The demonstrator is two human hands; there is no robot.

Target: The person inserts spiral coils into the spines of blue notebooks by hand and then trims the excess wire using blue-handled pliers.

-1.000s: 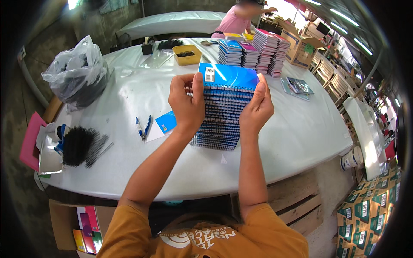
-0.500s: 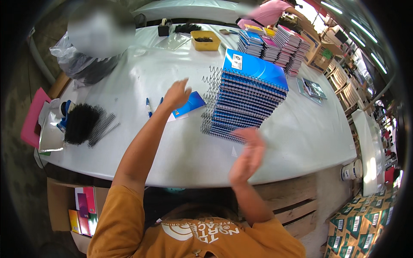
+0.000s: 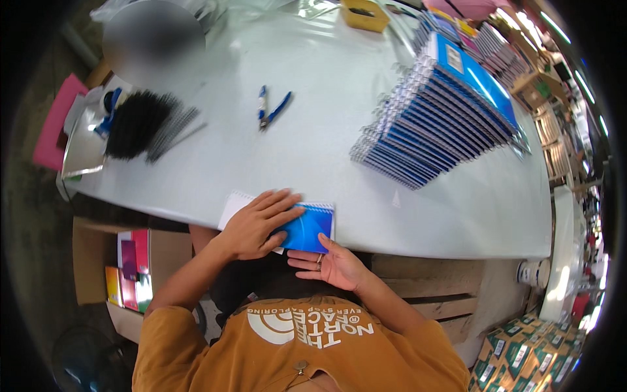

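A small blue-covered notebook (image 3: 302, 228) with a row of holes along its far edge lies at the table's near edge, partly overhanging it. White pages (image 3: 236, 206) stick out on its left. My left hand (image 3: 260, 225) rests flat over the pages and cover, fingers stretched out. My right hand (image 3: 336, 262) grips the near right corner, thumb on top and fingers beneath. Blue-handled pliers (image 3: 266, 111) lie spread farther up the table. To the right leans a tall stack of blue spiral notebooks (image 3: 437, 117), wire coils jutting from its left side.
Black spiral coils (image 3: 140, 124) lie in a bundle at the left beside a pink object (image 3: 59, 124). A yellow tub (image 3: 366, 14) stands at the far side. Below the table at left, an open carton (image 3: 91, 261) holds colourful notebooks. Wooden slats (image 3: 424, 277) show under the table.
The blue notebook has come from mid-table to the near edge. My left hand came back with it and flattened on it; my right hand left the stack's side and took its corner.
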